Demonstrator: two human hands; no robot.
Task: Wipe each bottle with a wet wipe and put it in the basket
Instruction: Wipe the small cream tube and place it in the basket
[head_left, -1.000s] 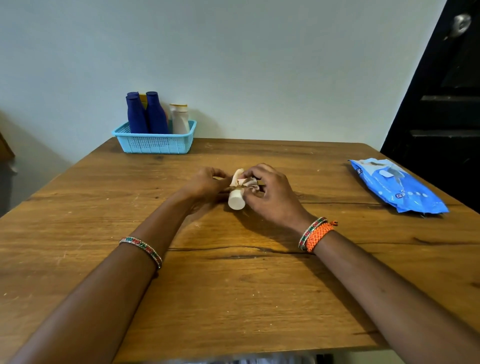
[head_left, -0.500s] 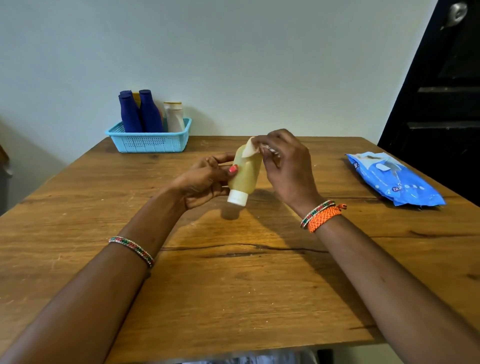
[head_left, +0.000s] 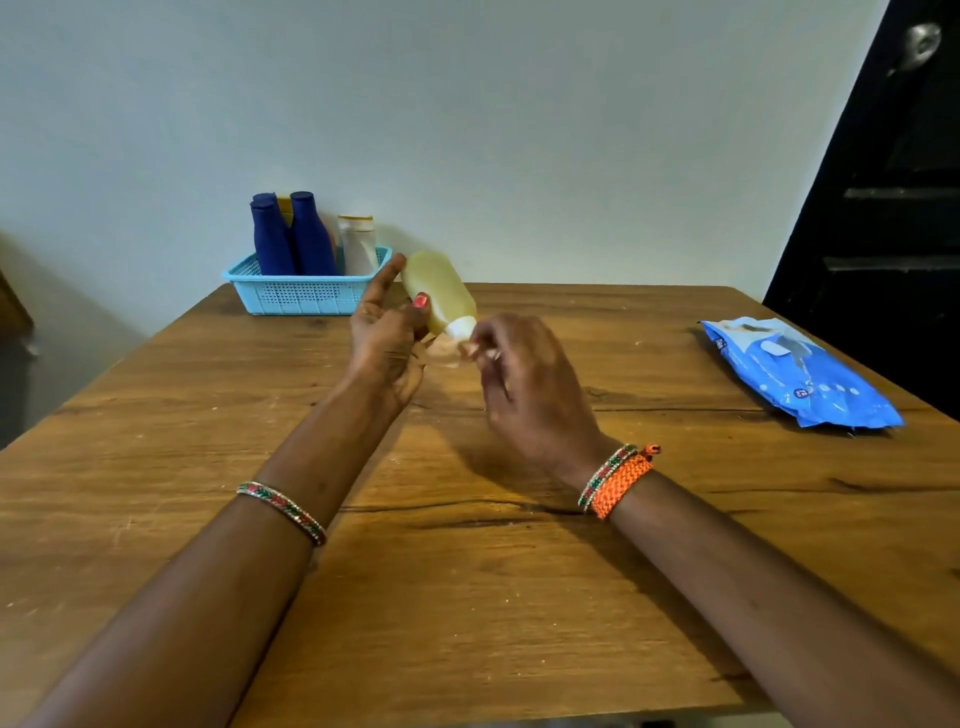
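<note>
The left hand (head_left: 387, 338) has the yellow bottle (head_left: 438, 291) up off the bench (head_left: 467, 597), thumb pressed against its side and fingers reaching up behind it. The bottle tilts, white cap (head_left: 461, 328) pointing down toward the right hand (head_left: 524, 379), rounded bottom aimed up at the wall. The right hand sits just under that cap, fingers curled in, and there's a pale blur at its fingertips, touching or nearly touching the cap; it's too smeared to say whether that is the wet wipe, so what the right hand grips, I cannot tell.

Taking the bottle as our mark: just behind it and to its left stands the light blue basket (head_left: 304, 291), at the back edge of the bench against the wall. Inside it, two dark blue bottles (head_left: 291, 236) stand upright with something yellow peeking between them, and a white bottle (head_left: 358, 244) sits at the end nearest the held bottle. Well off to the bottle's right lies the blue wipes pack (head_left: 800, 371), flat on the bench near its edge. Beaded bracelets on both wrists, plus an orange woven band (head_left: 621, 486) on the right.
</note>
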